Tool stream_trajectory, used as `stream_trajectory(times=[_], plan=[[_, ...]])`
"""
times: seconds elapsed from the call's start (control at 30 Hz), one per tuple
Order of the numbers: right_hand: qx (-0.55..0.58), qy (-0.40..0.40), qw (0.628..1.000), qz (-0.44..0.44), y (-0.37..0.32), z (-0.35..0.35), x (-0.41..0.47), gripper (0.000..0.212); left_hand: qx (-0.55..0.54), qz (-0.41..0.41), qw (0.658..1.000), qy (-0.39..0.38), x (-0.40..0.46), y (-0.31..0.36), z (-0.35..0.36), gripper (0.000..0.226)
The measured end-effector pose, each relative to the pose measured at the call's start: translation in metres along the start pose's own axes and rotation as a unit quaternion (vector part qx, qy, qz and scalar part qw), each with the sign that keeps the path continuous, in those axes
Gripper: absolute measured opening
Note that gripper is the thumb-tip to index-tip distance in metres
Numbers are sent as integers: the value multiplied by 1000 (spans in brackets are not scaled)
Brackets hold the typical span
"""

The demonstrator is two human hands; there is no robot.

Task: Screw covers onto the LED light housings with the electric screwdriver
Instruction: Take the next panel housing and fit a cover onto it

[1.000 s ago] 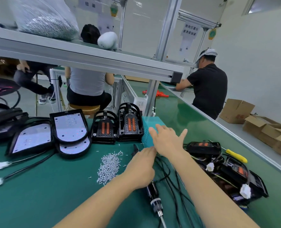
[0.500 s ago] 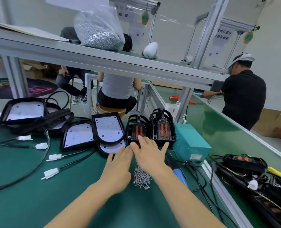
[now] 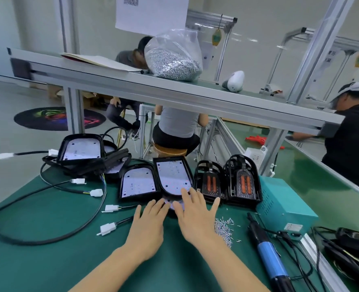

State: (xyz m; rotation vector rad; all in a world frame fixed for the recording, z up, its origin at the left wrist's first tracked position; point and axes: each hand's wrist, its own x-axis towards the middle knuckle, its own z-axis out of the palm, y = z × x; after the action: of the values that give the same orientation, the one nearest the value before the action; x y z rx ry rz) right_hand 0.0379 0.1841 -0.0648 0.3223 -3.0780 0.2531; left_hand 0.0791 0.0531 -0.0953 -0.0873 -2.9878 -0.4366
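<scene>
A black-rimmed LED housing with a flat white board inside lies mid-surface, overlapping another rounded one beneath. The left hand and right hand reach it, fingers spread flat, fingertips touching its near edge. Small silvery screws lie heaped just right; the blue-barrelled electric screwdriver lies beyond on the green felt-like surface.

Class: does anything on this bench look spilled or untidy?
Yes. Loose screws lie scattered on the green mat beside the right hand, not in a tray; housings are piled askew at the far left.
</scene>
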Motion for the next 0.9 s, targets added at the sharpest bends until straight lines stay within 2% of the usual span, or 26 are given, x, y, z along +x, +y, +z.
stream_trajectory(times=[0.1,0.3,0.43,0.57,0.63,0.7,0.77,0.83,0.9], plan=[[-13,-1,1000,-4,-6,6,6,55,3,6,1000,9,1,-9,6,61],[-16,-5,1000,-8,-11,13,12,50,-15,15,993,120,29,-13,-3,55],[11,0,1000,-17,-10,10,16,45,22,35,992,118,59,-10,-9,49],[2,1,999,-32,-5,6,20,40,116,72,987,85,78,-3,-17,29],[1,3,999,-32,-3,6,21,37,115,80,987,83,81,-2,-16,29],[-3,5,1000,-29,-2,7,22,36,62,72,989,112,83,-7,-17,32],[-12,9,1000,-25,-1,8,23,38,23,68,982,175,84,-21,-27,33],[-13,11,1000,-19,-1,9,24,41,35,37,970,239,83,-43,-40,38],[-17,12,1000,-12,-4,9,24,42,85,-44,965,244,82,-72,-51,49]])
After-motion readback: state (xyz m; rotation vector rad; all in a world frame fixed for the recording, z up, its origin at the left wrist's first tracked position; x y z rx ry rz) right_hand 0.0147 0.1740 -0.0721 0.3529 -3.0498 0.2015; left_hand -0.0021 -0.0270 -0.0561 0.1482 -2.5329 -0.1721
